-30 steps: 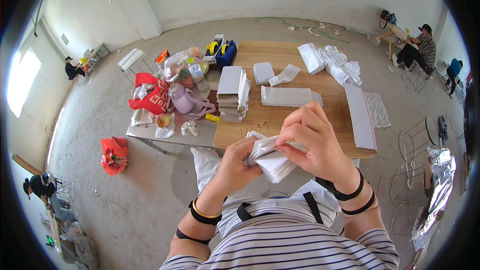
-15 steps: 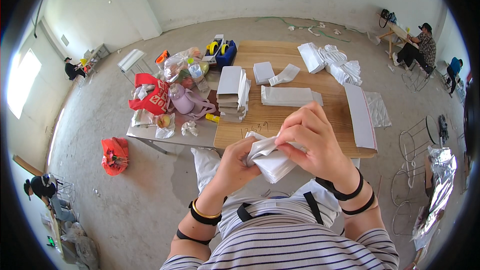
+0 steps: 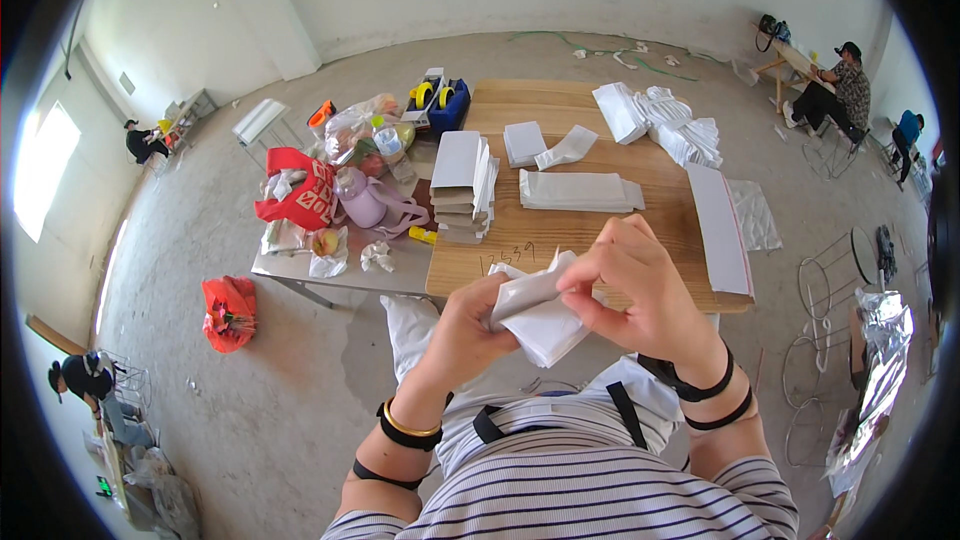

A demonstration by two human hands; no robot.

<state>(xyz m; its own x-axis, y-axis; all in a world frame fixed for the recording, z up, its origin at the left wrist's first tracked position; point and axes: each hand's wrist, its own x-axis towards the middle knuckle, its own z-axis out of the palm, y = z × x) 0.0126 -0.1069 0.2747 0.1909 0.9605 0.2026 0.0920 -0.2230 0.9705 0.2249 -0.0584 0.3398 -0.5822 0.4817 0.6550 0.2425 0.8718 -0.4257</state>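
Above the table's near edge, my left hand (image 3: 468, 325) grips a stack of white papers (image 3: 548, 328), thumb on top and fingers mostly hidden below. The stack's upper layer is lifted and curls up, its underside greyish. My right hand (image 3: 635, 285) is at the stack's right side, thumb and forefinger closed together at the lifted edge. On the wooden table top (image 3: 500, 103) beyond lie a long flat white paper bundle (image 3: 580, 192), a small white stack (image 3: 524, 144) and a loose folded paper piece (image 3: 568, 146).
Left on the table stands a pile of white folded cartons (image 3: 460, 165); beyond it, a blue tape dispenser (image 3: 450, 105). A side table holds a red bag (image 3: 297, 190) and a lilac bottle (image 3: 358, 198). More white bundles (image 3: 660, 125) lie far right, near a long white box (image 3: 718, 230).
The top layer of the stack has been lifted further and now stands up more. My right hand has shifted slightly down and right, its fingers still near the layer's edge.
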